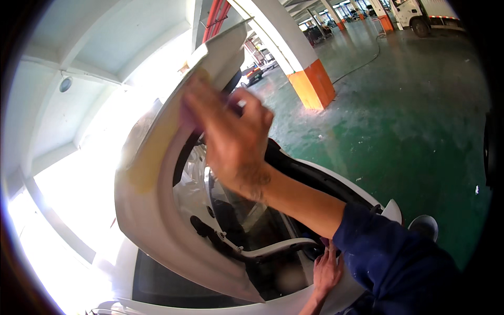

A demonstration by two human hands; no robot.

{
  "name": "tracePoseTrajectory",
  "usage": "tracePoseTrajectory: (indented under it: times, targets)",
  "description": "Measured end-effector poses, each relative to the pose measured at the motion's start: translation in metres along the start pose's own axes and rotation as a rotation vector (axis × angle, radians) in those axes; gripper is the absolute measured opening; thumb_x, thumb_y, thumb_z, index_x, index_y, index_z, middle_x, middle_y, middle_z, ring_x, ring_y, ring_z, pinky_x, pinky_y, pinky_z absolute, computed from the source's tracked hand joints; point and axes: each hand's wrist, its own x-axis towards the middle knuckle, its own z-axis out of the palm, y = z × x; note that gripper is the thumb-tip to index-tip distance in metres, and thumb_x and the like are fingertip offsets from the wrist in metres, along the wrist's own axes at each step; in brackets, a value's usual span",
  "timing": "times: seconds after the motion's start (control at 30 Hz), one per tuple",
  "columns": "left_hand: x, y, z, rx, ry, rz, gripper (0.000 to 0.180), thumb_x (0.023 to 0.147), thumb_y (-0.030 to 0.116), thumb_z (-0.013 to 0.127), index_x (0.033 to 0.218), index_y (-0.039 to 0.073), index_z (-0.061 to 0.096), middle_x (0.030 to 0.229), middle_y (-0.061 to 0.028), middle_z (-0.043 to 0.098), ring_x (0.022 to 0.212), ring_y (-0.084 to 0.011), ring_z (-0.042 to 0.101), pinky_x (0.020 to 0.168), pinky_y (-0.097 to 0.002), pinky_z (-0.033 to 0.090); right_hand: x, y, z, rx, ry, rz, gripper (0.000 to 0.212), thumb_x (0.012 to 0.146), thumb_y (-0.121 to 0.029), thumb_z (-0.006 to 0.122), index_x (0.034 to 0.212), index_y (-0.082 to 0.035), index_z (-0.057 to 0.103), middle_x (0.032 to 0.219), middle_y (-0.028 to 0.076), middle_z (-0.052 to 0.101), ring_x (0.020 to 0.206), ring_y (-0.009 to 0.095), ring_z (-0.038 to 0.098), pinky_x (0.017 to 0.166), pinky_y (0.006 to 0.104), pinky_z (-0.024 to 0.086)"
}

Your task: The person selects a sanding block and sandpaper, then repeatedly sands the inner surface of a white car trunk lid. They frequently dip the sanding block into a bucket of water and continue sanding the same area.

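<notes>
My right hand (233, 134), smeared by motion, is closed around a piece of purple sandpaper (190, 114). It presses this against the raised trunk lid (157, 226) of a white car. The lid carries dull yellow filler patches (144, 170) along its edge, one beside the hand and one lower down. Lower in view, my left hand (328, 270) lies on the car body by the trunk opening, fingers stretched out side by side. A bit of something purple shows at its fingertips, partly covered by my right sleeve, too small to name.
A black hinge arm (218, 236) and the dark trunk opening lie below the lid. Right of the car stretches a green floor (409, 126). A white and orange pillar (312, 86) stands beyond the lid, with a white truck (425, 18) far back. Bright windows fill the left.
</notes>
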Motion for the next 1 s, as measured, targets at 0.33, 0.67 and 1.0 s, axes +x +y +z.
tracePoseTrajectory:
  times: [0.33, 0.67, 1.0]
  targets:
    - [0.003, 0.002, 0.002, -0.001, -0.010, 0.019, 0.055, 0.096, 0.022, 0.062, 0.142, -0.004, 0.047, 0.142, -0.0204, 0.055, 0.125, -0.0293, 0.057, 0.105, -0.0419, 0.046, 0.010, -0.004, -0.004, -0.092, 0.043, 0.040, 0.046, 0.083, -0.009, 0.071, 0.130, -0.013, 0.071, 0.140, 0.000, 0.068, 0.112, 0.028, 0.057, 0.083, 0.0412, 0.036]
    - [0.009, 0.007, 0.000, -0.005, -0.029, 0.061, 0.056, 0.097, 0.022, 0.062, 0.144, -0.004, 0.046, 0.144, -0.0201, 0.055, 0.125, -0.0282, 0.057, 0.105, -0.0410, 0.046, -0.009, -0.028, -0.013, 0.014, 0.002, -0.039, 0.051, 0.086, -0.003, 0.068, 0.135, -0.014, 0.069, 0.140, -0.002, 0.069, 0.107, 0.024, 0.053, 0.092, 0.0385, 0.032]
    - [0.007, 0.002, 0.001, -0.004, -0.015, 0.033, 0.057, 0.098, 0.022, 0.062, 0.145, -0.004, 0.045, 0.145, -0.0198, 0.054, 0.125, -0.0272, 0.057, 0.105, -0.0402, 0.047, -0.001, 0.002, -0.007, 0.009, 0.147, 0.039, 0.054, 0.082, 0.003, 0.064, 0.135, -0.010, 0.069, 0.139, 0.003, 0.069, 0.100, 0.025, 0.048, 0.093, 0.0371, 0.033]
